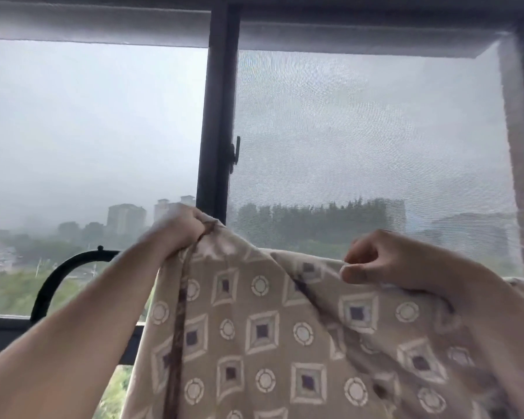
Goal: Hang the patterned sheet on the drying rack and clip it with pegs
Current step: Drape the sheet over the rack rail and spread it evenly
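Patterned sheet (285, 328) is held raised before the window frame (215, 116), its top edge sagging between the hands. Left hand (183, 229) fists a bunched upper corner. Right hand (372, 261) pinches the top edge, fingers curled. Black curved bar (55, 279) stands left of the sheet's side edge, apart from it.

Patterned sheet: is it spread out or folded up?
Mostly spread: the patterned sheet hangs as one wide panel. Its top edge is held up by the left grip, bunching a corner, and the right grip, pinching the edge.

Soft matt woven cloth sheet (285, 328); dark matt metal window frame (215, 116); fine mesh screen (360, 131).
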Motion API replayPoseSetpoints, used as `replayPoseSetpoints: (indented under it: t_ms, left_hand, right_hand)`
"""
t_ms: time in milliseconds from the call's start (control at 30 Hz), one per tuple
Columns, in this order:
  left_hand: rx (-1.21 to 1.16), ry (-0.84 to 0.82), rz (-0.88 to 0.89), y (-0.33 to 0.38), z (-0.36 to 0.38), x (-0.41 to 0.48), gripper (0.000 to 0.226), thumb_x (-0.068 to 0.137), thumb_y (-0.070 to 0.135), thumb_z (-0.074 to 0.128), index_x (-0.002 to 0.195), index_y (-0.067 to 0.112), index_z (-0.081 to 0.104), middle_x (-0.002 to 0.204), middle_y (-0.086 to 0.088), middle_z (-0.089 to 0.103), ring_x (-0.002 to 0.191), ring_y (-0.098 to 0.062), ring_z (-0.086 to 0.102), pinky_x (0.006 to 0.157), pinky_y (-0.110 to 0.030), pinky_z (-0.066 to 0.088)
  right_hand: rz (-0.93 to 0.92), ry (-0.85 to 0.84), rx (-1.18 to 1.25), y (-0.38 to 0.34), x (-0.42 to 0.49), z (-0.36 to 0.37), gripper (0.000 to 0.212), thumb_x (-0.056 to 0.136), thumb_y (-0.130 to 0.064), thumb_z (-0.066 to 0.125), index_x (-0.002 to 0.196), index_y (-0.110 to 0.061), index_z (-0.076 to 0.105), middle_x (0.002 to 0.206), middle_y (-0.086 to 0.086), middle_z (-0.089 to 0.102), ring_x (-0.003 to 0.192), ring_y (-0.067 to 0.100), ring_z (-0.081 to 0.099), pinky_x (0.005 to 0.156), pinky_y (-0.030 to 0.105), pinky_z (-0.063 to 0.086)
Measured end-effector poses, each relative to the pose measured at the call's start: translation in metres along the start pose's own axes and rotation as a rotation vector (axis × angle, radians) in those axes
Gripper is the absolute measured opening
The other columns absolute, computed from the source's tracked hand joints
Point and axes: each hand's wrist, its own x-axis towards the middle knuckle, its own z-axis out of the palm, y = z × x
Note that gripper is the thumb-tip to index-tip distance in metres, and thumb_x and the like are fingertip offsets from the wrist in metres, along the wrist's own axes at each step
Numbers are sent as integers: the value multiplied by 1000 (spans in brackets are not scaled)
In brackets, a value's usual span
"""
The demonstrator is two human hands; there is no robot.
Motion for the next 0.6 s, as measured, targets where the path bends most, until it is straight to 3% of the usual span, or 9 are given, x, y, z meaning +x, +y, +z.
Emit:
replayPoseSetpoints:
  t_ms: [100, 167, 300, 367, 400, 467, 500, 600]
  left_hand:
    - [196, -148, -81, 3, 1, 4, 19, 87, 15, 66, 85, 30, 77, 98, 2, 74, 90, -14, 63, 80, -23, 46]
    - [265, -182, -115, 5, 3, 4, 15, 85, 19, 68, 86, 30, 77, 98, 2, 75, 89, -14, 63, 78, -23, 46]
    - [324, -246, -155, 8, 2, 1, 19, 81, 26, 73, 99, 19, 78, 102, 2, 74, 95, -16, 64, 86, -25, 48]
    - [260, -256, -160, 9, 2, 0, 10, 78, 25, 76, 86, 20, 80, 91, 3, 75, 90, -16, 66, 84, -27, 52]
    - [203, -261, -157, 10, 1, -1, 5, 76, 23, 78, 72, 20, 79, 79, 5, 75, 82, -15, 65, 76, -26, 53]
    - [123, -316, -135, 12, -1, -3, 27, 76, 23, 80, 52, 17, 68, 56, 9, 65, 64, -12, 57, 57, -22, 44]
    - [96, -354, -116, 12, -3, -3, 27, 77, 24, 80, 57, 16, 65, 57, 8, 63, 63, -12, 53, 55, -23, 41]
    - [-59, -486, -62, 15, -13, -10, 25, 75, 23, 82, 92, 12, 68, 90, -1, 69, 80, -16, 61, 70, -32, 51]
  right_hand:
    - [2, 32, -118, -6, -13, 2, 63, 60, -83, 65, 78, -23, 69, 80, 3, 68, 64, 8, 59, 63, 38, 47]
    - [15, 165, -193, -6, -22, 8, 35, 67, -60, 78, 86, -31, 71, 81, -14, 70, 70, 0, 62, 65, 23, 48]
    - [39, 420, -80, 0, -24, 24, 16, 73, -31, 85, 67, -27, 72, 66, -17, 68, 61, -3, 61, 54, 12, 42]
    - [49, 492, 20, 2, -22, 26, 17, 72, -24, 85, 60, -22, 73, 58, -12, 68, 52, -3, 57, 49, 10, 39]
    - [55, 512, 50, 2, -21, 24, 18, 72, -22, 85, 58, -20, 73, 55, -11, 67, 49, -3, 56, 47, 10, 39]
    - [69, 521, 84, 2, -18, 16, 19, 72, -19, 84, 58, -18, 72, 53, -10, 67, 47, -3, 55, 45, 9, 39]
    - [75, 521, 98, 2, -16, 11, 19, 73, -18, 84, 58, -18, 72, 53, -9, 68, 46, -3, 56, 45, 9, 39]
    - [94, 542, 141, 5, -3, -5, 16, 74, -17, 84, 63, -11, 73, 58, -1, 70, 47, -2, 57, 45, 10, 42]
